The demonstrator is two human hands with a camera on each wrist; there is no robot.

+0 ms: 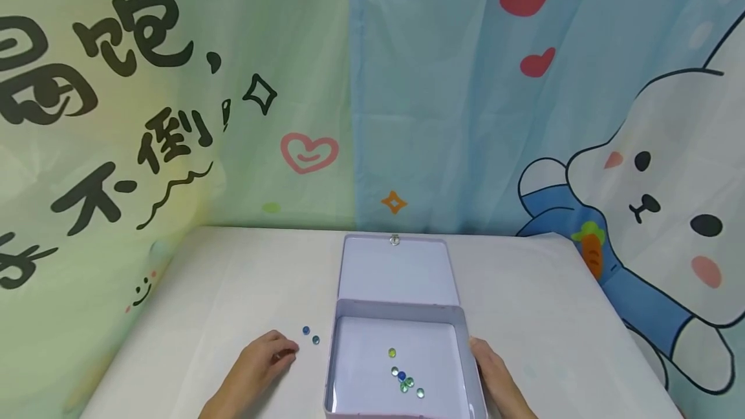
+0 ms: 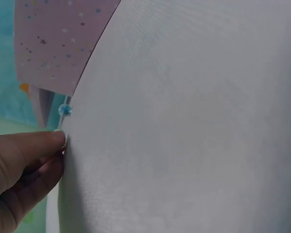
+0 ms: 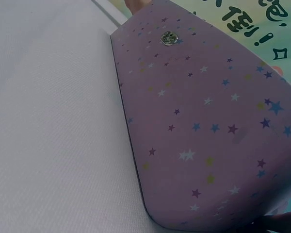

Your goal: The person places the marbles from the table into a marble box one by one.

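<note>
My left hand [image 1: 254, 367] is over the table left of the box, with thumb and fingertip pinching a small glass bead, mostly hidden; only a pale sliver shows in the left wrist view. Just beyond its fingertips lie a blue glass bead [image 1: 306, 330] and a teal glass bead [image 1: 316, 340]. An open, shallow hinged box [image 1: 474, 399] stands in front of me, pale inside and pink with stars outside. Several green, clear and blue glass beads [image 1: 410, 382] lie on its floor. Against the box's right wall rests my right hand [image 1: 499, 377], fingers extended along it.
The box's lid [image 1: 398, 270] is laid back toward the far side, a round metal clasp [image 1: 394, 240] at its far edge. A white cloth [image 1: 244, 277] covers the table. Behind it hangs a printed curtain [image 1: 419, 115].
</note>
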